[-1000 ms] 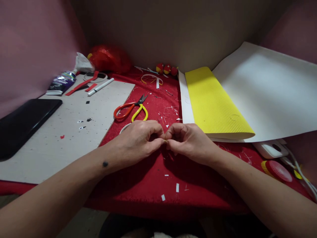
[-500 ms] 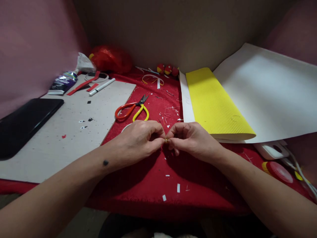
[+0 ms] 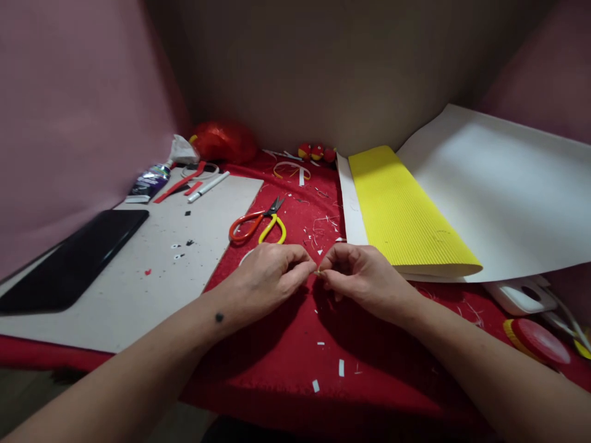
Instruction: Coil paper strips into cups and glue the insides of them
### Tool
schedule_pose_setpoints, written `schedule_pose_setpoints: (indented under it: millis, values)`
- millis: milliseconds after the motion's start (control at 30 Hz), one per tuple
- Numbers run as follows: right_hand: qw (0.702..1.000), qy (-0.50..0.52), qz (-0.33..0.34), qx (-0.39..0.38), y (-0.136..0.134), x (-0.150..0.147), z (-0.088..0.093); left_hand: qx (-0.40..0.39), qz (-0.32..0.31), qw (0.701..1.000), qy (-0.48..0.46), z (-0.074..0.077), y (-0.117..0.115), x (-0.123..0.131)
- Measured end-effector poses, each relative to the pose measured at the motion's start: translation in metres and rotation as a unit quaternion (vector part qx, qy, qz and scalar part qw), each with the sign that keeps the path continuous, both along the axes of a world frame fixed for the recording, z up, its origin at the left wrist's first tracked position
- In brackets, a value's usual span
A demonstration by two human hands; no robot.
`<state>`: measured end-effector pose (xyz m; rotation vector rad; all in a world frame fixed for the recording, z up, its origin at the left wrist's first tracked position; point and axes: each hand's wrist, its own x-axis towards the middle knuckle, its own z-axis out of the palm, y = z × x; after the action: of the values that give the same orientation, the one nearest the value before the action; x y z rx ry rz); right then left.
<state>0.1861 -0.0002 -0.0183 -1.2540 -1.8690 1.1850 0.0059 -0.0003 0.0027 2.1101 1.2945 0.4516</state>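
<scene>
The left hand (image 3: 270, 277) has its thumb and index fingertip pressed together on one end of a small yellowish piece (image 3: 317, 272). The right hand (image 3: 362, 280) pinches the other end in the same manner. The piece sits between the two sets of fingertips, above the red tablecloth (image 3: 277, 369); its exact shape is too small to tell.

Just beyond the left hand lies a pair of scissors (image 3: 270, 214), blades slightly parted and pointing away, with one red and one yellow handle loop. White paper scraps (image 3: 341, 368) lie on the cloth on the near side of the hands.

To the left, a grey board (image 3: 175, 301) carries a black slab-shaped device (image 3: 78, 258), small black-and-white cutouts (image 3: 178, 256), a white marker pen (image 3: 209, 187) and red strips (image 3: 180, 183). A purple tube (image 3: 150, 181) lies at its far left edge.

To the right, a folded yellow corrugated sheet (image 3: 406, 215) overlaps a large white sheet (image 3: 517, 197). A white box-shaped device (image 3: 521, 297) extends from beneath the white sheet, near a round red-and-yellow item (image 3: 540, 340).

At the rear, a red plastic bag (image 3: 226, 141) and three small red figures (image 3: 316, 151) stand near the wall.
</scene>
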Motion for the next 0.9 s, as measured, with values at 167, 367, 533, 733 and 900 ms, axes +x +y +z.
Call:
schedule_pose_setpoints:
  millis: [167,367,533,733,900]
  values:
    - [1.000,0.005,-0.011,0.006,0.002,0.001,-0.001,0.047,0.106,0.992,-0.055,0.001,0.010,-0.015]
    - [1.000,0.018,-0.009,-0.002,0.005,0.002,-0.001,0.117,0.189,0.952,0.211,0.012,0.048,-0.052]
    - [0.998,0.056,-0.015,-0.028,0.003,0.000,0.003,0.072,0.145,0.940,0.300,0.003,0.071,-0.043]
    - [0.984,0.132,-0.019,-0.114,0.002,0.001,0.007,-0.002,0.165,0.945,0.283,0.028,0.082,-0.041]
    - [0.957,0.209,-0.009,-0.200,0.002,0.003,0.003,-0.005,0.122,0.991,0.050,0.035,0.015,-0.067]
